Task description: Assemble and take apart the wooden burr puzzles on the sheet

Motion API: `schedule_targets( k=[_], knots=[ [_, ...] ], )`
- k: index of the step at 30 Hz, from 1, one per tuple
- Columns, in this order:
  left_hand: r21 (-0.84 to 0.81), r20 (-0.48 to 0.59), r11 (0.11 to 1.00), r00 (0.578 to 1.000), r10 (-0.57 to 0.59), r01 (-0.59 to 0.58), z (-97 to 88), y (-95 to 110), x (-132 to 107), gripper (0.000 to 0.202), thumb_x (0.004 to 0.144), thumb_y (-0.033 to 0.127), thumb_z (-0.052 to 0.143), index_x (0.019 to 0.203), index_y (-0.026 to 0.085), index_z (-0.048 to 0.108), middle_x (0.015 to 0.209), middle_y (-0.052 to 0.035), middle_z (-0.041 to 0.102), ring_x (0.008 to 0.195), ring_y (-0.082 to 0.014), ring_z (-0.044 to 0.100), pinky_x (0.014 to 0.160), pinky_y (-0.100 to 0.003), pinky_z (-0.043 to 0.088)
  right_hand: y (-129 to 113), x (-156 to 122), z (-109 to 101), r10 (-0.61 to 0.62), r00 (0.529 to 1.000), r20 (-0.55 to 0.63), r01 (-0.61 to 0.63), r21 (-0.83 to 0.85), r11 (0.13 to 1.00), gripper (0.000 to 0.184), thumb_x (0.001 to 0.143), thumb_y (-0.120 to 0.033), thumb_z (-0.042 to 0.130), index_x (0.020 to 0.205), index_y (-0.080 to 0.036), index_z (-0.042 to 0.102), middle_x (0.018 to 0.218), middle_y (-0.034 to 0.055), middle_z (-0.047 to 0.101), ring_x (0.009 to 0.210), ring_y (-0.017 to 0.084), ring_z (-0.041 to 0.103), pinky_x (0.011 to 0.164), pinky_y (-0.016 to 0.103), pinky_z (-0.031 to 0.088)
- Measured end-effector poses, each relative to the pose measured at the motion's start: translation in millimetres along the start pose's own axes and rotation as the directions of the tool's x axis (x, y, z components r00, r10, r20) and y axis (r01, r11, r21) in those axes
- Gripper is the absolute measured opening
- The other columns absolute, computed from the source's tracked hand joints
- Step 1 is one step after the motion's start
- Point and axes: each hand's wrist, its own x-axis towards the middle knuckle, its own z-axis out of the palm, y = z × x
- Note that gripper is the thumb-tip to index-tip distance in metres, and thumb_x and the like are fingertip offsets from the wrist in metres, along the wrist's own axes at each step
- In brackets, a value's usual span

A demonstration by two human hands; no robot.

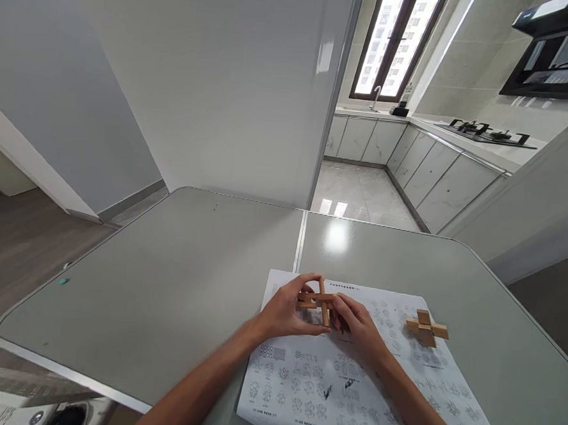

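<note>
Several interlocking wooden puzzle pieces (325, 303) are held together above a printed sheet. My left hand (290, 308) is closed on them from the left, its thumb and a finger spanning the two ends of an upright piece. From the right, my right hand (354, 319) pinches the end of a crosswise piece with thumb and fingers. Fingertips hide part of the joint where the pieces cross. On the sheet's right side lies another wooden puzzle (426, 328), put together in a cross shape, apart from both hands.
The printed sheet (297, 383), covered with small assembly diagrams, lies under my hands on a grey-green table (204, 265). A seam (300, 239) runs through the tabletop. A small teal bit (63, 281) lies near the left edge. A kitchen with a stove (491, 134) is beyond.
</note>
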Motion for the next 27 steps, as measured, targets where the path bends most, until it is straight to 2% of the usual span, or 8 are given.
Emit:
schedule_targets(
  k=[3, 5, 9, 14, 17, 22, 27],
  knots=[
    [-0.037, 0.027, 0.999, 1.0, 0.006, -0.005, -0.7, 0.9, 0.2, 0.102, 0.068, 0.039, 0.095, 0.153, 0.029, 0.042, 0.112, -0.0062, 0.07, 0.105, -0.0263, 0.073, 0.094, -0.042, 0.062, -0.9, 0.1, 0.2, -0.006, 1.0, -0.006, 0.006, -0.01, 1.0, 0.047, 0.104, -0.059, 0.053, 0.073, -0.024, 0.054, 0.062, -0.0026, 0.051, 0.058, 0.016, 0.045, 0.061, 0.03, 0.038],
    [-0.056, 0.039, 0.998, 0.998, 0.04, -0.037, -1.5, 2.6, 1.0, 0.097, 0.07, 0.037, 0.095, 0.152, 0.03, 0.044, 0.123, -0.0091, 0.069, 0.112, -0.0281, 0.072, 0.098, -0.044, 0.062, -1.3, 0.4, 0.6, -0.01, 1.0, -0.012, 0.01, -0.014, 1.0, 0.047, 0.103, -0.06, 0.053, 0.073, -0.024, 0.054, 0.061, -0.0026, 0.051, 0.058, 0.016, 0.045, 0.06, 0.031, 0.038],
    [-0.037, 0.025, 0.994, 0.994, 0.107, -0.106, -2.7, 6.2, 2.2, 0.081, 0.073, 0.038, 0.093, 0.145, 0.031, 0.056, 0.152, -0.0128, 0.05, 0.121, -0.0299, 0.069, 0.102, -0.044, 0.061, -0.7, 1.2, 1.2, -0.016, 1.0, -0.024, 0.016, -0.006, 1.0, 0.047, 0.103, -0.06, 0.054, 0.072, -0.024, 0.054, 0.061, -0.0024, 0.051, 0.057, 0.016, 0.045, 0.059, 0.03, 0.038],
    [-0.019, 0.026, 0.995, 0.995, 0.097, -0.097, -3.4, 7.7, 1.4, 0.066, 0.076, 0.039, 0.092, 0.136, 0.031, 0.067, 0.149, -0.0115, 0.051, 0.129, -0.0312, 0.064, 0.104, -0.043, 0.061, 1.1, 1.6, 1.2, -0.004, 0.999, -0.05, 0.005, 0.011, 1.0, 0.047, 0.102, -0.06, 0.055, 0.073, -0.023, 0.056, 0.061, -0.0024, 0.05, 0.057, 0.015, 0.044, 0.057, 0.028, 0.039],
    [-0.007, 0.022, 0.994, 0.994, 0.106, -0.106, -3.9, 7.8, 1.5, 0.065, 0.075, 0.039, 0.092, 0.135, 0.031, 0.068, 0.148, -0.0116, 0.053, 0.139, -0.034, 0.056, 0.104, -0.043, 0.061, 0.3, 1.6, 1.7, 0.005, 0.998, -0.062, -0.004, 0.016, 1.0, 0.049, 0.1, -0.063, 0.056, 0.071, -0.023, 0.056, 0.061, -0.0021, 0.05, 0.057, 0.016, 0.045, 0.056, 0.028, 0.04],
    [0.018, 0.006, 0.991, 0.991, 0.135, -0.135, -4.5, 7.7, 2.6, 0.068, 0.073, 0.037, 0.094, 0.135, 0.03, 0.069, 0.147, -0.0127, 0.053, 0.138, -0.0349, 0.057, 0.104, -0.043, 0.06, -3.8, 1.1, 3.1, 0.022, 0.998, -0.066, -0.023, -0.017, 1.0, 0.052, 0.096, -0.069, 0.057, 0.07, -0.024, 0.055, 0.061, -0.0016, 0.05, 0.057, 0.017, 0.044, 0.056, 0.029, 0.04],
    [0.013, -0.005, 0.987, 0.987, 0.16, -0.16, -4.2, 8.8, 3.7, 0.068, 0.072, 0.034, 0.095, 0.134, 0.029, 0.069, 0.144, -0.0129, 0.055, 0.14, -0.0353, 0.055, 0.104, -0.043, 0.06, -4.0, 0.0, 2.8, 0.01, 0.999, -0.052, -0.01, -0.002, 1.0, 0.048, 0.1, -0.063, 0.056, 0.072, -0.024, 0.057, 0.061, -0.0017, 0.051, 0.058, 0.016, 0.045, 0.057, 0.029, 0.039]
  ],
)
